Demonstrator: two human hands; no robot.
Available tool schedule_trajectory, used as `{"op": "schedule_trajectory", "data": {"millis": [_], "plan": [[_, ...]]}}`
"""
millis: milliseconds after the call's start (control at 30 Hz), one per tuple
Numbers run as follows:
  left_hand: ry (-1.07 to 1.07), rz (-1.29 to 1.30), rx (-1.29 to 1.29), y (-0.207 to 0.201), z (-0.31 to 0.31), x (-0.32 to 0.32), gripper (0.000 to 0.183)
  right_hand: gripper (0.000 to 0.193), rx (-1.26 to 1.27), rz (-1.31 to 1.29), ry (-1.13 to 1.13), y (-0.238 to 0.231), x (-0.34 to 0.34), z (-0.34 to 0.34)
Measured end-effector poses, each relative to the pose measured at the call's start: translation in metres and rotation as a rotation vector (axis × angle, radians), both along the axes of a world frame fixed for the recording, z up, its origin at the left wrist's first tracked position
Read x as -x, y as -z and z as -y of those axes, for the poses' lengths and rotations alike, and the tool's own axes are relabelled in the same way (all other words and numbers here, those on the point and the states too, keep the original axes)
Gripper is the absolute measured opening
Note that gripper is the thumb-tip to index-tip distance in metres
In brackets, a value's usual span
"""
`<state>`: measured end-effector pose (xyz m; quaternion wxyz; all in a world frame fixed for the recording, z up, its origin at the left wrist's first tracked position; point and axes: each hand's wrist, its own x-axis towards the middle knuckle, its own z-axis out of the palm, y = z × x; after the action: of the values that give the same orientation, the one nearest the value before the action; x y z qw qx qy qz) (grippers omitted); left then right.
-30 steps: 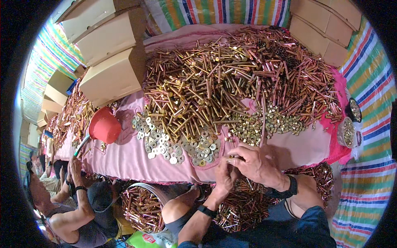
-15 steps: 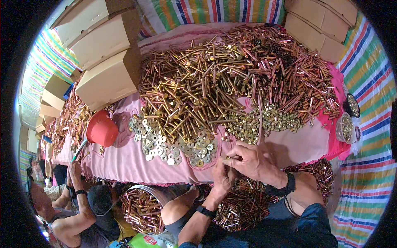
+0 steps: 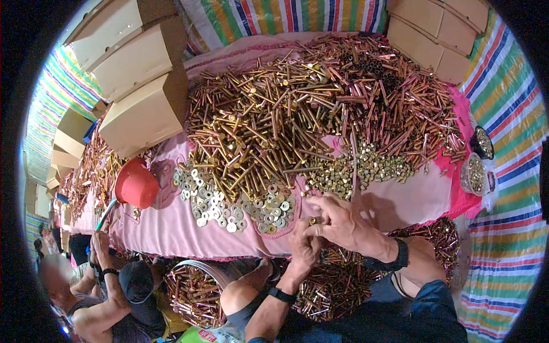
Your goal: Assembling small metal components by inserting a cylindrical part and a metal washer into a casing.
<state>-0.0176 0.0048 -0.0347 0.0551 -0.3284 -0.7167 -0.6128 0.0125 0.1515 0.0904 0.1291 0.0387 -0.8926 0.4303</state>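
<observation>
My left hand (image 3: 305, 243) and my right hand (image 3: 338, 226) meet at the front edge of the pink cloth. A small brass-coloured piece, looking like a nut (image 3: 313, 220), shows at the fingertips where they come together. The right thumb and fingers pinch at it. My left fingers are curled closed below it; what lies inside them is hidden. Just beyond the hands are a heap of small brass nuts (image 3: 366, 166) and a spread of flat metal washers (image 3: 229, 208). Behind these rises a big pile of long gold and copper-coloured bolts (image 3: 274, 114).
Cardboard boxes (image 3: 143, 114) are stacked at left, more boxes (image 3: 432, 46) at back right. A red bowl (image 3: 137, 186) lies tilted on the cloth. Tubs of small parts (image 3: 473, 174) stand right. More metal pieces (image 3: 194, 294) lie below the table. A co-worker (image 3: 103, 306) sits at left.
The view has shifted slightly. My hands stay together, with the small brass piece showing a little more clearly between the fingertips. The right fingers have shifted a little.
</observation>
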Motion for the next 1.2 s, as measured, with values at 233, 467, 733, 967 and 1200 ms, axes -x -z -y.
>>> {"op": "schedule_trajectory", "data": {"millis": [233,467,733,967,1200], "plan": [[0.019,0.073,0.084,-0.006,0.002,-0.002,0.030,0.032,-0.162,-0.018,-0.007,-0.003,-0.004,-0.008],[-0.024,0.097,0.076,-0.006,0.005,-0.003,0.024,0.031,-0.146,0.175,-0.072,-0.007,-0.001,-0.015],[0.339,0.193,0.262,-0.045,0.011,-0.003,0.021,0.017,-0.218,-0.008,0.300,0.049,0.062,-0.051],[0.334,0.357,0.239,-0.044,0.017,-0.004,0.028,0.017,-0.621,-0.004,0.208,0.043,0.084,-0.054],[0.069,0.660,-0.144,-0.038,0.010,0.001,0.038,0.015,-0.423,-0.098,0.100,0.048,0.065,-0.047]]}}
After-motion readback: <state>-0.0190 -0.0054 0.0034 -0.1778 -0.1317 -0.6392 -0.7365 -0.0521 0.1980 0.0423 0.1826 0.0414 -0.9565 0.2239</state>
